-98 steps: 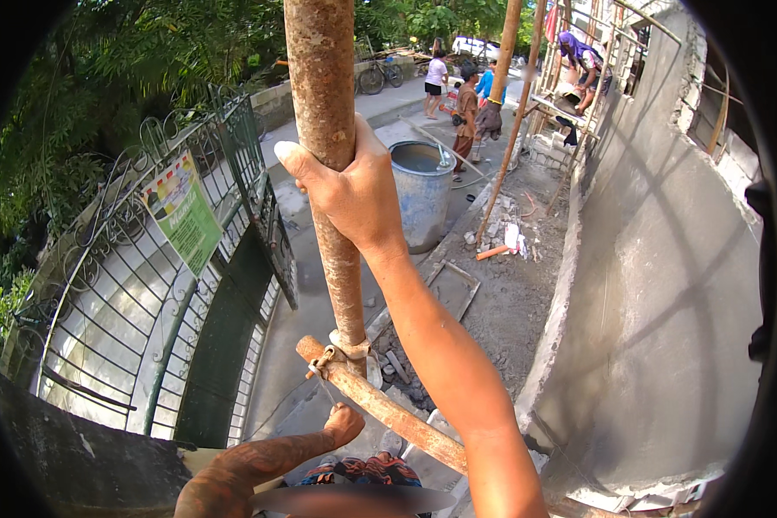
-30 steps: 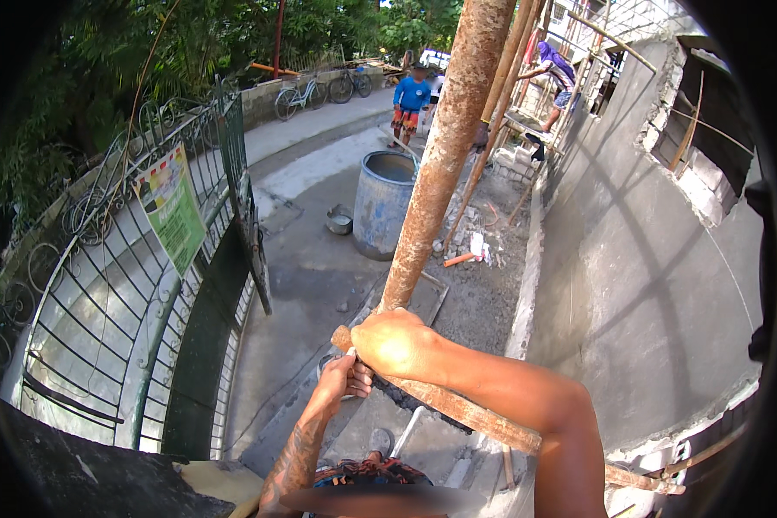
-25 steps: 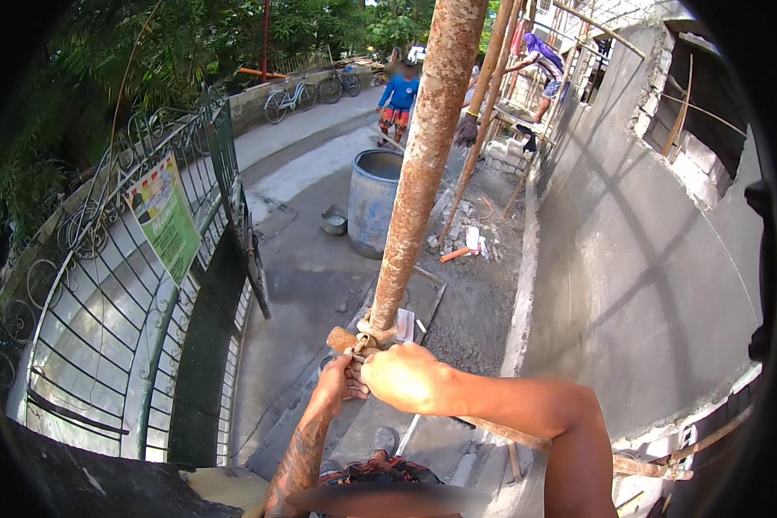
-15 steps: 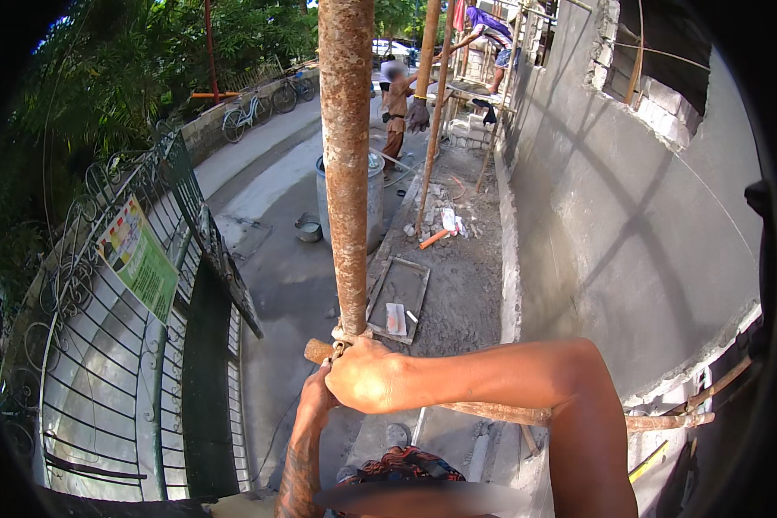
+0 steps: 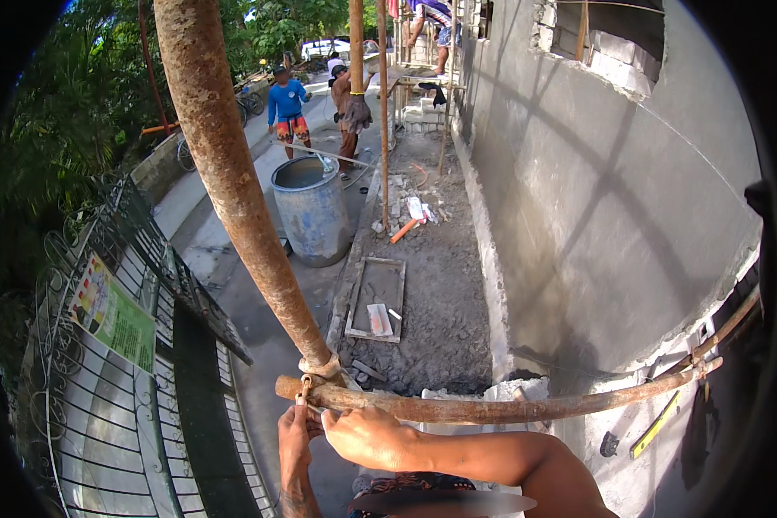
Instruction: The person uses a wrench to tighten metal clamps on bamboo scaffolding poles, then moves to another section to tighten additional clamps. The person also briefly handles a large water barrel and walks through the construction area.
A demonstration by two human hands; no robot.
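Note:
A rusty-brown upright pole [image 5: 233, 181] meets a crosswise wooden pole [image 5: 457, 409] in front of me. A pale tie [image 5: 321, 369] wraps the joint, and a brownish twisted strip [image 5: 306, 386] hangs over the crosswise pole's left end. My left hand [image 5: 293, 442] pinches the lower end of that strip, its thumb pointing up. Just to the right, my right hand [image 5: 373, 439] is closed below the crosswise pole, its fingertips close to the left hand's. What the right fingers grip is hidden.
A blue drum [image 5: 312, 216] stands beyond the pole, with two people near it. On the left is a metal gate [image 5: 151, 414]; a grey plastered wall [image 5: 570, 224] runs along the right. A wooden frame [image 5: 377, 298] lies on the rough ground, and a yellow level [image 5: 654, 425] lies lower right.
Both hands have dropped below the crosswise pole, and the right forearm no longer covers it. The view has shifted, so the upright pole now leans left and the drum shows fully.

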